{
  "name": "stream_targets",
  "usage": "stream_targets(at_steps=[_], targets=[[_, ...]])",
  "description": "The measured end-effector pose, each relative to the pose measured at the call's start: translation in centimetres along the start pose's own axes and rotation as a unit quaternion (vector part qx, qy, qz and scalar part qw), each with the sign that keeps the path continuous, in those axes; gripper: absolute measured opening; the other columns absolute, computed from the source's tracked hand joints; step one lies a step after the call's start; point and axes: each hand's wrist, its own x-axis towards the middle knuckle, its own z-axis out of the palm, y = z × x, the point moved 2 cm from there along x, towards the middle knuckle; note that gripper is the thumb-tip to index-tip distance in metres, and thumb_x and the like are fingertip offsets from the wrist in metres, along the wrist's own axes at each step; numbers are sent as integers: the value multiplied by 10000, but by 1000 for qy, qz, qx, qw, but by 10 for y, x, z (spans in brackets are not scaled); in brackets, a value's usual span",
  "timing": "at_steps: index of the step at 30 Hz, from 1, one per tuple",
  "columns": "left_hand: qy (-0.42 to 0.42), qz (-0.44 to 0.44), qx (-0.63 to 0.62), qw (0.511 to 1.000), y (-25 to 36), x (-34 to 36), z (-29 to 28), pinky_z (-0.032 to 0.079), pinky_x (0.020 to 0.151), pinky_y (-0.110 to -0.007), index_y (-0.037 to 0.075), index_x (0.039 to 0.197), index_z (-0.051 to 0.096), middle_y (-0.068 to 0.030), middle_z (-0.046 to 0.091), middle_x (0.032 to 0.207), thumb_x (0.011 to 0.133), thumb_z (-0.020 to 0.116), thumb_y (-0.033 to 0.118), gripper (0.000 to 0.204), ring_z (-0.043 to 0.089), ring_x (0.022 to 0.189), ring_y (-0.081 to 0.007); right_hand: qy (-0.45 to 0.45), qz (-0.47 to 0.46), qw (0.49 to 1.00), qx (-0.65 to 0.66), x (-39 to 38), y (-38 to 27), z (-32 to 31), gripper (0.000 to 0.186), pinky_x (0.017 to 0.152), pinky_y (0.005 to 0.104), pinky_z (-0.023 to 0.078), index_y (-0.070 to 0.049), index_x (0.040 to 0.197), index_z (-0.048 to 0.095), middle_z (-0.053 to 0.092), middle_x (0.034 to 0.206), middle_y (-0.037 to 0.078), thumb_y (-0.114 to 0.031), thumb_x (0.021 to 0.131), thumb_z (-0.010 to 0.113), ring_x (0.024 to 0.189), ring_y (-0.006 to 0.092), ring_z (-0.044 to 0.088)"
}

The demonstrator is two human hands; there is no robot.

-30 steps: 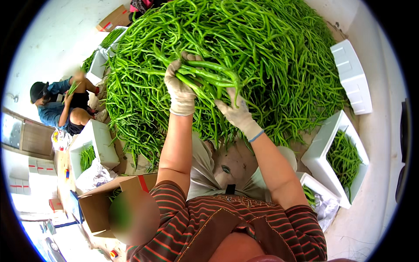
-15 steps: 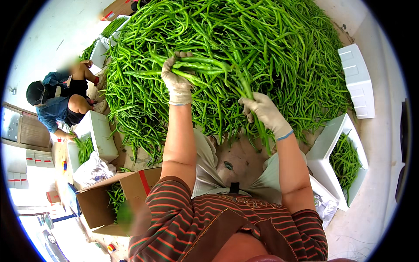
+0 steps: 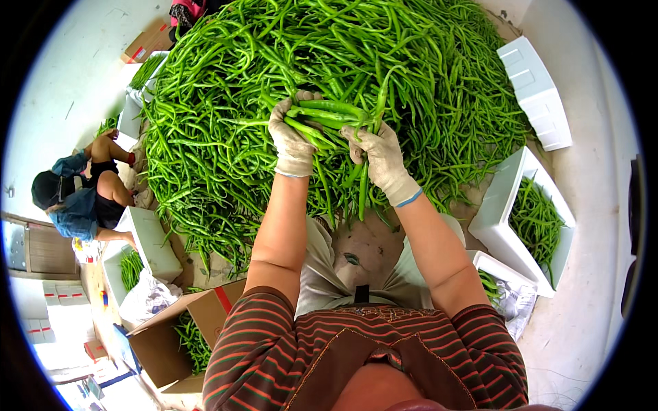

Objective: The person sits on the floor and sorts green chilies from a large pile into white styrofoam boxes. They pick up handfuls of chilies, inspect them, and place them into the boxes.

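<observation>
My left hand (image 3: 293, 133), in a cream glove with soiled fingertips, grips a bundle of long green chili peppers (image 3: 327, 109) lying crosswise over the big pile of peppers (image 3: 439, 61). My right hand (image 3: 373, 154), in a matching glove with a blue cuff edge, is closed on a few peppers at the bundle's right end, some pointing up and some hanging below the fingers. The two hands are close together above the near part of the pile, with my forearms reaching up from the lower edge.
White foam boxes with peppers stand at right (image 3: 500, 233) and left (image 3: 154, 250); another (image 3: 528, 82) is upper right. An open cardboard box (image 3: 151, 349) with peppers is lower left. A co-worker (image 3: 72, 212) sits left, reaching to a box; another person (image 3: 181, 14) is partly visible at top.
My right hand went right and down with peppers, then came back up beside my left hand, which still grips the bundle. The co-worker at left leaned and reached down to the left box.
</observation>
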Motion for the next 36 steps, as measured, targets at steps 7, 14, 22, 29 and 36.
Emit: stream_targets(at_steps=[7,14,22,29,36], targets=[[65,103,25,992,52,19,-5,537,866,-468,-27,880,620,-193,668,854,888,445,263,339,645,835,-348,-5,-39,999,-12,-23,-31,-17,160,455,251,353,-22,986,680,606,691,31,-51,840,740,517,107,511],[50,9,125,991,10,26,-20,541,859,-488,-17,876,559,-158,619,809,873,476,157,193,606,777,-337,-17,-135,989,-55,-44,-56,-21,140,478,218,393,-63,971,674,671,905,60,-78,848,738,586,76,535],[63,-2,153,986,8,45,-32,517,849,-530,-17,901,589,-162,641,838,861,472,232,278,625,844,-375,-29,-163,986,-27,-78,-81,-25,160,493,208,443,-23,967,653,687,970,111,15,827,721,665,112,627],[-15,22,136,990,37,29,-17,555,783,-437,-32,948,586,-113,603,794,810,593,15,145,600,734,-242,262,-343,867,-248,-145,-192,-97,176,558,200,435,-30,1026,636,689,965,79,-154,904,657,661,84,580],[-211,-17,187,959,6,-12,29,533,772,-363,2,1338,483,-69,627,978,790,612,-32,564,591,774,-187,509,-277,587,-565,-228,-335,-292,405,560,189,405,-1,1222,637,666,983,61,-236,900,706,695,70,576]])
